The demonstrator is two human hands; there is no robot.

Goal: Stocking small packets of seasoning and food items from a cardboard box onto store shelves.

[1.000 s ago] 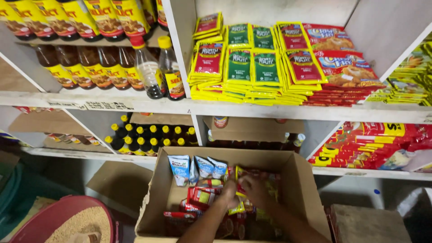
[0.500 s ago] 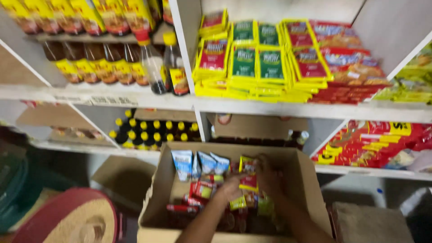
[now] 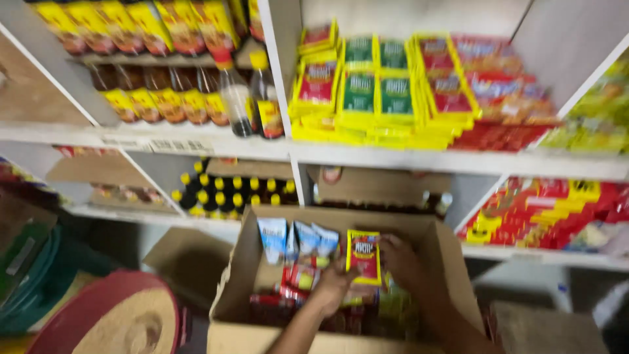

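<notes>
White shelving [image 3: 393, 160] filled the wall in front of me, blurred by the movement of my head. Both my hands were down in an open cardboard box [image 3: 452, 262] that stood below the shelves. My left hand [image 3: 334, 288] and my right hand [image 3: 400, 259] together gripped a yellow-edged red sachet [image 3: 364, 255], fingers closed on its lower corner and its right side, holding it upright above the box's contents. Under it lay more red and yellow sachets [image 3: 295, 288] in a loose heap, and three pale blue and white packets [image 3: 298, 239] stood against the box's back wall, just to the left of the one I held. Outward from the box, rows of yellow-bordered red and green sachets [image 3: 386, 92] stood stacked on the shelf above. To their left were dark sauce bottles [image 3: 252, 98] with yellow and red labels, and on the lower shelf dark bottles with yellow caps [image 3: 229, 190]. At lower left sat a round woven basket with a red rim [image 3: 118, 314].
</notes>
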